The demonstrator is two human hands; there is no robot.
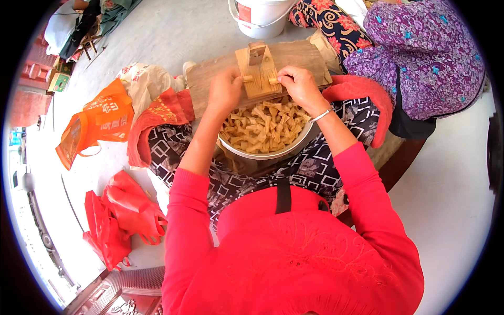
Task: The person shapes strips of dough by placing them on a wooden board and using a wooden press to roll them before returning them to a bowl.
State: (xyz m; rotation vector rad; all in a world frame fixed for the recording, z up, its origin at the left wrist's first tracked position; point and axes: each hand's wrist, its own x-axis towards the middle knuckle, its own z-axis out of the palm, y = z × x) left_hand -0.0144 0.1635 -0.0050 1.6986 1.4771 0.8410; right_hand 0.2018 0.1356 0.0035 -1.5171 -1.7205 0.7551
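The left hand and the right hand face each other over a wooden board that lies crosswise in front of the person. The fingers of the left hand are clamped on a short tan piece, whose free end points right, while the thumb and forefinger of the right hand pinch a second tan piece, whose free end points left. Both pieces are over a paler wooden block set on the board, one towards each side of it, with a gap between them; whether they touch the wood cannot be told. At the far end of the block stands a small upright wooden part. Nearer the person, next to the near edge of the board, a round bowl with a pale rim holds a heap of twisted tan pieces, close in colour to the two in hand. The person wears a red top and a narrow bracelet on the right wrist, and black-and-white patterned cloth covers the lap around the bowl. An orange bag and red bags lie to the left, a white bucket stands beyond the board, and purple floral fabric shows at the upper right
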